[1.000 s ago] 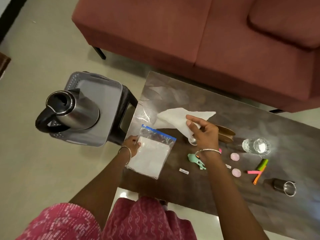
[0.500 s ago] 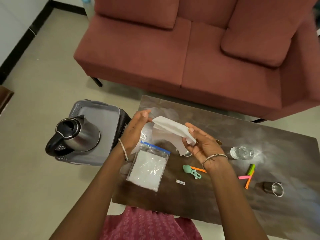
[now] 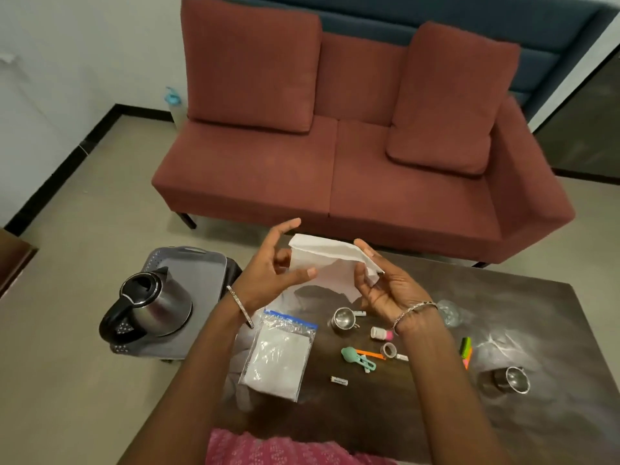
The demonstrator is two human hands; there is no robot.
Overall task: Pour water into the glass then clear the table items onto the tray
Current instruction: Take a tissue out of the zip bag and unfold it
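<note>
Both hands, the left hand (image 3: 268,270) and right hand (image 3: 385,283), grip a tissue (image 3: 330,263) above the bench (image 3: 419,414). Left of the bench, the tray (image 3: 201,266) holds only the kettle (image 3: 151,307), so clearing seems barely begun; the glass (image 3: 449,312) is too blurred to judge.

Both hands — left hand (image 3: 268,273), right hand (image 3: 385,286) — hold tissue (image 3: 330,263).

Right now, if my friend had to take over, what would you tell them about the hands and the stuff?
Left hand and right hand hold a white tissue up over the table.
The kettle is on the grey tray, left of the table.
The glass, partly hidden by the right wrist, looks filled.
Left to clear: zip bag, two steel cups, green scoop, markers, other small bits.
</note>
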